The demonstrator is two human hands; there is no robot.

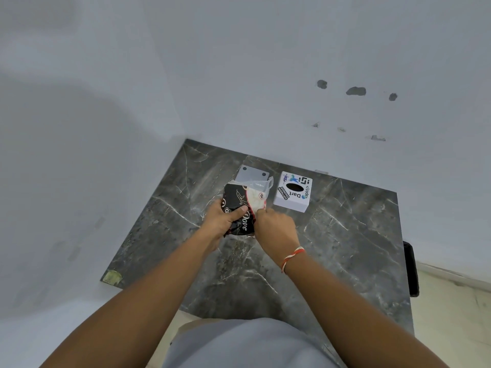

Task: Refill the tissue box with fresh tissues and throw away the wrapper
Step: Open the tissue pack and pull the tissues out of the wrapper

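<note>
Left of tissue box (292, 193), on counter (345, 248): tissue pack (240, 205), soft, light, wrapper slippery. Left hand (225, 221) clamps pack's middle; right hand (275, 225) fingers pinch torn wrapper edge. Best grip: pack sides, gently.

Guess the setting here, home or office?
Likely a corner of a plain indoor room, home or office unclear: dark marble counter against bare patched white walls, with a stickered tissue box on it.

My view: dark veined marble top (332, 248) set into a corner of white walls (239, 62), right wall chipped; pale floor (451, 309).
</note>
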